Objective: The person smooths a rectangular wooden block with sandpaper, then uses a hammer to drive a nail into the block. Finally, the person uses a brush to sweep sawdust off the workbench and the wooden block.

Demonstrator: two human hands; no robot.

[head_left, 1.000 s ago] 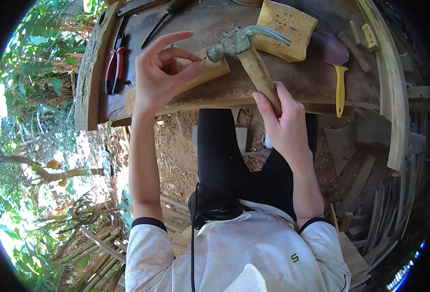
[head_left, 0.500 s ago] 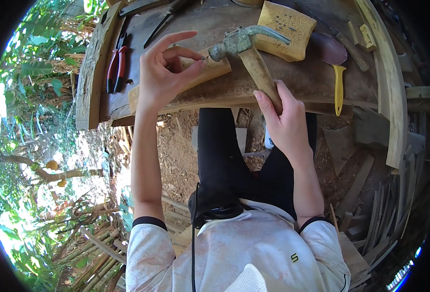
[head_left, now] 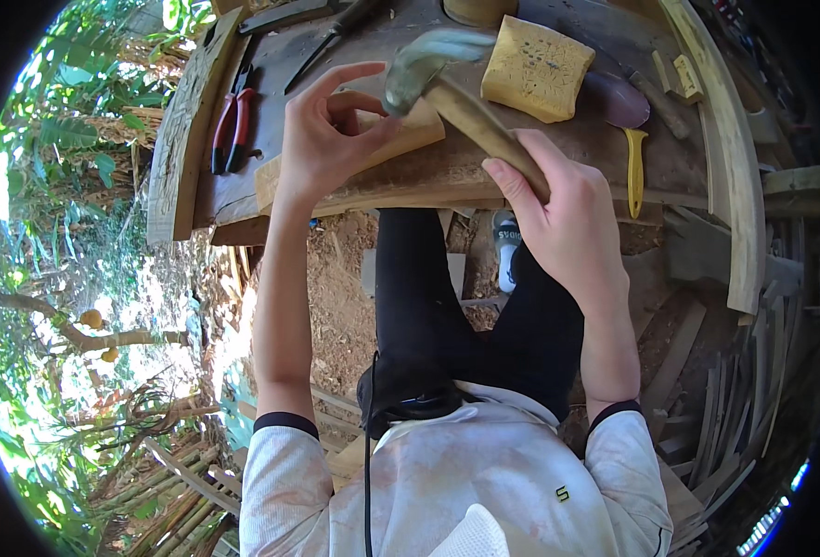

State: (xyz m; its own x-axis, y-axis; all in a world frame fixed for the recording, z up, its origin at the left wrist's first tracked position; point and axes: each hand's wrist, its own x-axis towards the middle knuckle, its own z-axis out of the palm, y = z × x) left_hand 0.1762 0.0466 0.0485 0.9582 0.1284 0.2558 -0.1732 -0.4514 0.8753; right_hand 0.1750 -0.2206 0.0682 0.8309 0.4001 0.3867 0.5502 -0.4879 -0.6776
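My right hand [head_left: 569, 215] is closed around the wooden handle of a claw hammer [head_left: 473, 119], whose metal head is blurred by motion. The head is right at the fingertips of my left hand [head_left: 322, 139] and covers them from view. Thumb and index finger of that hand are pinched together over a light wooden piece [head_left: 416, 137] near the bench's front edge. Half a second ago a tiny nail showed at the fingertips; now it is hidden.
On the brown workbench [head_left: 271, 111] lie red-handled pliers [head_left: 232, 130], a dark pointed tool [head_left: 322, 51], a yellow pitted block [head_left: 540, 70] and a yellow-handled brush [head_left: 635, 172]. A curved wooden rail [head_left: 742, 204] borders the right side. Wood strips [head_left: 721, 408] are piled below right.
The hammer head has swung left and down onto the area of my left fingertips. My right hand has shifted slightly right and down. The left hand stays pinched, slightly farther right.
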